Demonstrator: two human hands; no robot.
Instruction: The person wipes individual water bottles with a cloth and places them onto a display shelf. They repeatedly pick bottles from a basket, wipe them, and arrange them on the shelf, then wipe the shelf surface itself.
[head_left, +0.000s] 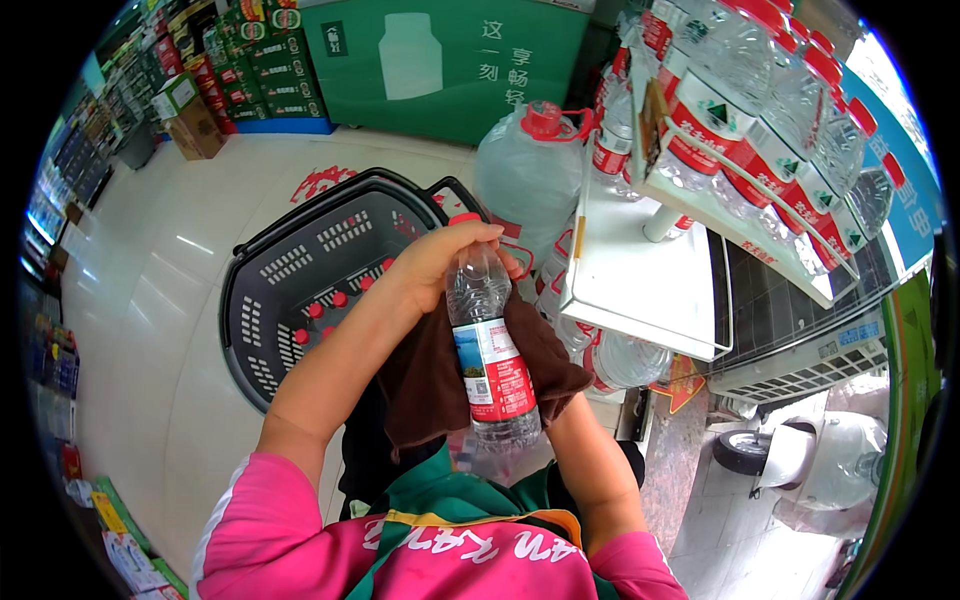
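Note:
A clear plastic water bottle (491, 360) with a red and white label stands tilted before my chest. My left hand (450, 255) grips it around the neck, just below the red cap. Around the bottle's back and both sides lies a dark brown cloth (427, 375). My right forearm (581, 431) runs up under this cloth; the hand itself is covered and holds the cloth against the bottle's right side. Beyond my left arm, a dark grey plastic shopping basket (262, 262) is on the tiled floor. Several red-capped bottles (340, 300) stand in it, partly hidden by my arm.
To the right, a white metal display rack (630, 277) carries water bottles (750, 127) on its upper shelf. A large water jug (525, 172) with a red cap stands beside it. Behind are a green chest freezer (450, 67) and stacked green cartons (277, 67).

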